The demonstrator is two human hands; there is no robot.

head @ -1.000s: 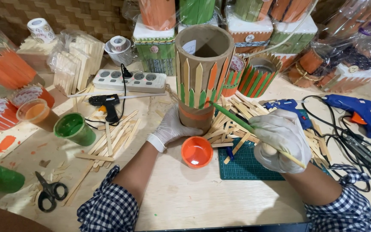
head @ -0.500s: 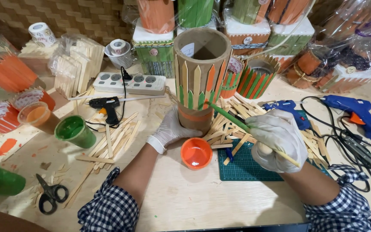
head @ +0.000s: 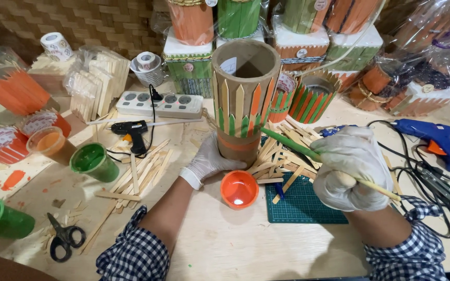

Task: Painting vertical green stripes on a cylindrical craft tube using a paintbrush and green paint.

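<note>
A tall cardboard tube point(head: 246, 93) stands upright on the table, ringed with pointed wooden sticks painted green and orange at the base. My gloved left hand point(head: 210, 161) grips the bottom of the tube. My gloved right hand point(head: 351, 169) holds a long paintbrush point(head: 292, 145) with a green handle; its tip points at the tube's lower right side. A small orange paint cup point(head: 239, 189) sits just in front of the tube, between my hands.
Loose wooden sticks point(head: 282, 156) lie on a green cutting mat point(head: 303, 205). A green paint cup point(head: 94, 162), black glue gun point(head: 131, 132), power strip point(head: 160, 104) and scissors point(head: 64, 238) are to the left. A blue glue gun point(head: 433, 140) with cables lies right. Finished stick-covered pots line the back.
The hands and tube have barely moved; the brush stays against the tube's lower right side.
</note>
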